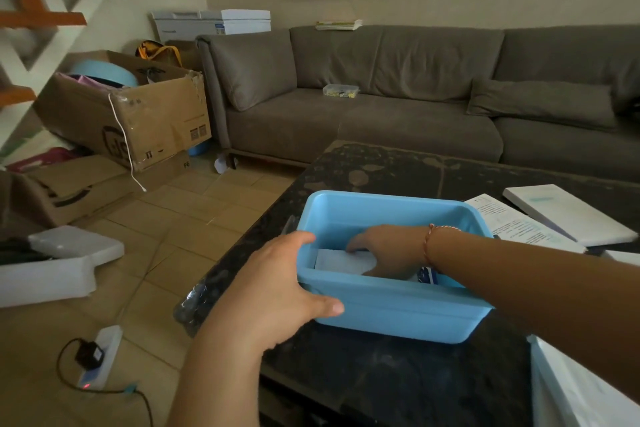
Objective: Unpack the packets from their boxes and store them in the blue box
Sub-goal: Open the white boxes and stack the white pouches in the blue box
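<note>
The blue box (398, 314) stands on the dark stone table near its left corner. My left hand (277, 288) grips the box's near left corner, thumb on the front wall and fingers along the left rim. My right hand (388, 253) reaches down inside the box, with its fingers resting on a white packet (341, 260) that lies flat on the bottom. A small blue and white item (426, 276) shows under my right wrist. Whether my right fingers pinch the packet is hidden.
A flat white box (568, 213) and printed papers (516, 224) lie on the table (381, 374) to the right. Something white (581, 392) sits at the near right edge. A grey sofa (398, 97) stands behind. Cardboard boxes (138, 114), foam pieces and a power strip (100, 357) clutter the floor at left.
</note>
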Demonstrator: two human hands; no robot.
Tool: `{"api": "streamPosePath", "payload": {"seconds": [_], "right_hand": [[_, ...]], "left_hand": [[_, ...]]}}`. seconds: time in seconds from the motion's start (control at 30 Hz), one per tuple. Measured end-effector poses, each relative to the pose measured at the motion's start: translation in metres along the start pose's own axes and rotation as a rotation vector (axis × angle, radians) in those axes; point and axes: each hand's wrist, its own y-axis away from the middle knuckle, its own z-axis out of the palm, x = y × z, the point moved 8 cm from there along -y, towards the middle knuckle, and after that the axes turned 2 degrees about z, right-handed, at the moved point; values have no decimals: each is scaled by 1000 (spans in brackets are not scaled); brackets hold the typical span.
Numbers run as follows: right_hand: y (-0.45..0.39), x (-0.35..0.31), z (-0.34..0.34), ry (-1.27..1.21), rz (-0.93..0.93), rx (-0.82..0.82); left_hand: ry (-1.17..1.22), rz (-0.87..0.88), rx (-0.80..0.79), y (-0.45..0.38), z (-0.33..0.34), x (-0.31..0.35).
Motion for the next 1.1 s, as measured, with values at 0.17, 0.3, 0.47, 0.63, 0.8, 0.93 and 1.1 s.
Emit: {"api": "streamPosePath", "payload": {"seconds": [0.17, 0.3, 0.47, 0.63, 0.8, 0.93, 1.1], "right_hand": [[-5, -2, 5, 57, -50, -20], [-8, -1, 13, 115, -57, -73], [5, -2, -2, 83, -26, -3], [89, 12, -74, -249, -43, 496], [269, 51, -34, -390, 52, 1191], [303, 55, 56, -194, 229, 1024], [294, 40, 115, 190, 151, 890]], "left_hand": [[-13, -6, 112, -5, -1, -1], [2, -2, 122, -4, -3, -1], [1, 3, 116, -4, -4, -2], [-40, 3, 38, 1, -2, -1], [-28, 297, 528, 22, -27, 43], [309, 609, 517, 47, 1, 96], [25, 578, -328, 53, 115, 126]]}}
